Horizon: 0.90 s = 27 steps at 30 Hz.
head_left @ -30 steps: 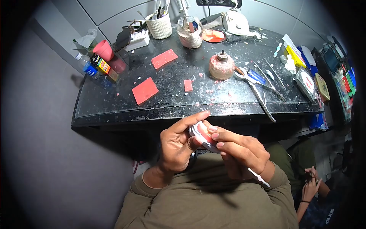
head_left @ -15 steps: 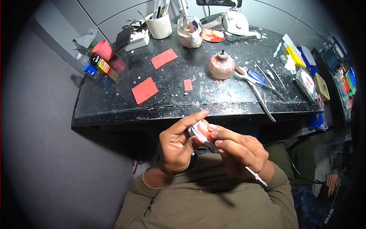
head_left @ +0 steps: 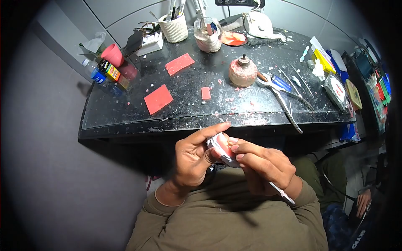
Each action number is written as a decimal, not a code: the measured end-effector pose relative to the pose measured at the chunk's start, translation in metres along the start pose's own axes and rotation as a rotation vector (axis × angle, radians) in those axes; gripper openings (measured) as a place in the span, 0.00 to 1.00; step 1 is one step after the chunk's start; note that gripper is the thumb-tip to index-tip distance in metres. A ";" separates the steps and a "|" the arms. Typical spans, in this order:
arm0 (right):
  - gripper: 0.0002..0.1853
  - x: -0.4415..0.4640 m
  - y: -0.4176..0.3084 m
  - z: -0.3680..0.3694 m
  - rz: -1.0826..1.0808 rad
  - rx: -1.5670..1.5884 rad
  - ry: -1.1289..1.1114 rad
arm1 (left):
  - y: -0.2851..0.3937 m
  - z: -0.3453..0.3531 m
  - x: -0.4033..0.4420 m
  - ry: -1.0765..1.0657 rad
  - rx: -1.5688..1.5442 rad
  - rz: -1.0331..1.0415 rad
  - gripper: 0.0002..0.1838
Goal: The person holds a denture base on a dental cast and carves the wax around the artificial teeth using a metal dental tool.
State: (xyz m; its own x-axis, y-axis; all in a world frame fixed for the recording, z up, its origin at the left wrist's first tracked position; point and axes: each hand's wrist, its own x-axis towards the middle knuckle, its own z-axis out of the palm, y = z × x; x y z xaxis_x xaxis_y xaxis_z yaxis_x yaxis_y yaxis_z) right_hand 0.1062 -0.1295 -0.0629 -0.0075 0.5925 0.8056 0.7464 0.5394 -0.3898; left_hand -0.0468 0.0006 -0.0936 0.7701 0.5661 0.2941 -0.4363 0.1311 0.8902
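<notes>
In front of my chest, my left hand point(head_left: 191, 159) is closed around a white plaster dental cast point(head_left: 228, 160), index finger stretched along its far side and thumb pressed on the near side. Pink wax point(head_left: 222, 143) covers part of the cast. My right hand point(head_left: 270, 167) meets it from the right, its fingertips touching the wax and cast. A slim tool with a white handle point(head_left: 282, 193) is held in that same hand and sticks out below the palm; its working tip is hidden.
On the black worktop point(head_left: 125, 113) lie pink wax sheets point(head_left: 158, 99), a wax-spattered spirit burner point(head_left: 243, 73) and pliers point(head_left: 278, 96). A white basket of tools point(head_left: 174, 28) and a pink cup point(head_left: 113, 55) stand behind. Another person's hand point(head_left: 363, 203) shows at lower right.
The cast has tipped slightly, so more of its white lower edge shows. My left hand has shifted a little with it; my right hand stays nearly still.
</notes>
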 end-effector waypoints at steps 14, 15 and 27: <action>0.10 0.001 0.006 -0.009 0.046 0.011 -0.085 | 0.003 -0.010 0.004 -0.161 -0.065 -0.077 0.30; 0.08 0.002 0.003 -0.014 0.132 0.051 -0.067 | 0.004 -0.008 0.004 -0.158 -0.065 -0.075 0.30; 0.08 0.000 0.005 -0.014 0.189 0.231 -0.070 | 0.015 -0.002 0.007 -0.122 -0.436 -0.443 0.31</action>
State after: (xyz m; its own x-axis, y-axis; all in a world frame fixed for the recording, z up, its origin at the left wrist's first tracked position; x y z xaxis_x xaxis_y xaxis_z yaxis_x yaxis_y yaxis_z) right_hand 0.1190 -0.1350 -0.0585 0.0651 0.7310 0.6793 0.5677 0.5327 -0.6276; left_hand -0.0492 0.0085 -0.0787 0.9574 0.2885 -0.0099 -0.1933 0.6660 0.7205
